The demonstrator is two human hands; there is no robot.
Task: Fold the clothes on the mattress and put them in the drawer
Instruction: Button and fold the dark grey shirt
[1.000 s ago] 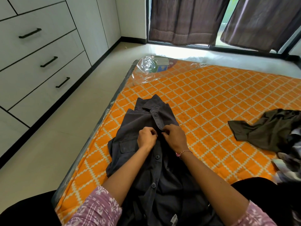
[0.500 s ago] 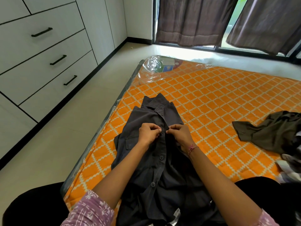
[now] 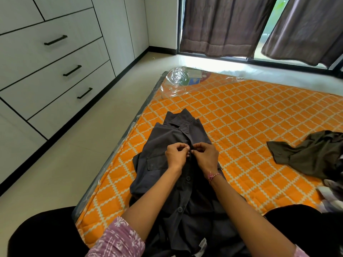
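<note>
A dark grey button-up shirt (image 3: 159,138) lies front-up near the left edge of the orange patterned mattress (image 3: 250,115), collar pointing away from me. My left hand (image 3: 176,155) and my right hand (image 3: 206,156) meet at the shirt's front placket, below the collar. Each pinches the fabric at a button with curled fingers. More buttons show lower down the placket. White drawers (image 3: 61,71) with black handles line the left wall, all closed.
An olive-green garment (image 3: 311,156) lies crumpled at the mattress's right side, with light-coloured clothes (image 3: 332,193) beside it. Crinkled clear plastic (image 3: 178,78) covers the mattress's far left corner. Bare floor separates mattress and drawers. Dark curtains hang at the window behind.
Both hands have stayed at the placket, shifting slightly up it while the fingers work at the button. The camera view has moved a little closer and to the right.
</note>
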